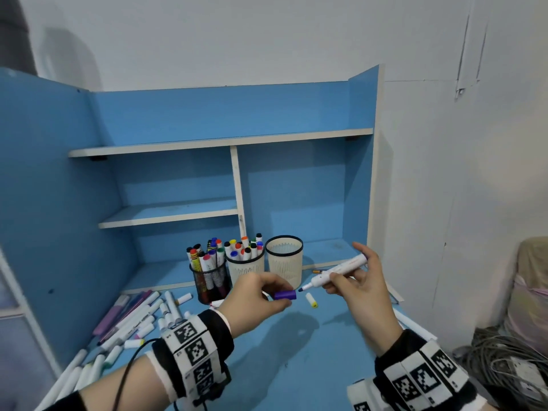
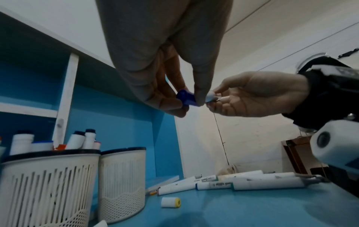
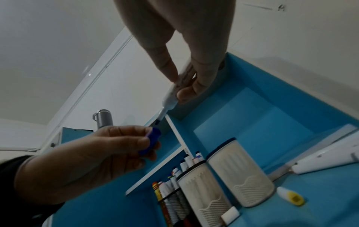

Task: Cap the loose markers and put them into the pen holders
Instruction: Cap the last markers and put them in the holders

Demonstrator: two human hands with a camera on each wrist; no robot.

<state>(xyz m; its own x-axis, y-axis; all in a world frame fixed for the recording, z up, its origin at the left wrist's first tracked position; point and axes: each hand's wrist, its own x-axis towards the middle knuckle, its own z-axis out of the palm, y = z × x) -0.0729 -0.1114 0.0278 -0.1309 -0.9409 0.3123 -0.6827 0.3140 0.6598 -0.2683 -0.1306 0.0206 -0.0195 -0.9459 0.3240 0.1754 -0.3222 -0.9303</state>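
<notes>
Head view, with both wrist views. The left hand [image 1: 255, 295] pinches a short purple plastic cap [image 1: 284, 295] between thumb and fingertips, above the blue desk [image 1: 326, 351]. The right hand [image 1: 360, 280] grips a white-barrelled marker with a blue tip [image 1: 338, 272], fingers curled round the barrel; the marker tilts, its uncapped tip toward 8 o'clock. The tip points at the cap's open end, just beside it at 3 o'clock and not yet inside; the two hands are near each other but apart. In the left wrist view the cap [image 2: 186, 98] and the marker's end seem almost to touch, though the thumb hides the gap.

Beyond the hands, at 12 o'clock, stand three pen holders side by side: a black wire-mesh holder [image 1: 210, 281] full of markers, a cream slotted plastic holder [image 1: 244, 266] also full, and a second cream slotted holder [image 1: 284, 259] showing no markers above its rim. A small white cap with a yellow end [image 1: 311, 300] lies on the desk below the marker tip. A heap of loose white markers [image 1: 133, 321] lies at 9 o'clock of the left hand.
</notes>
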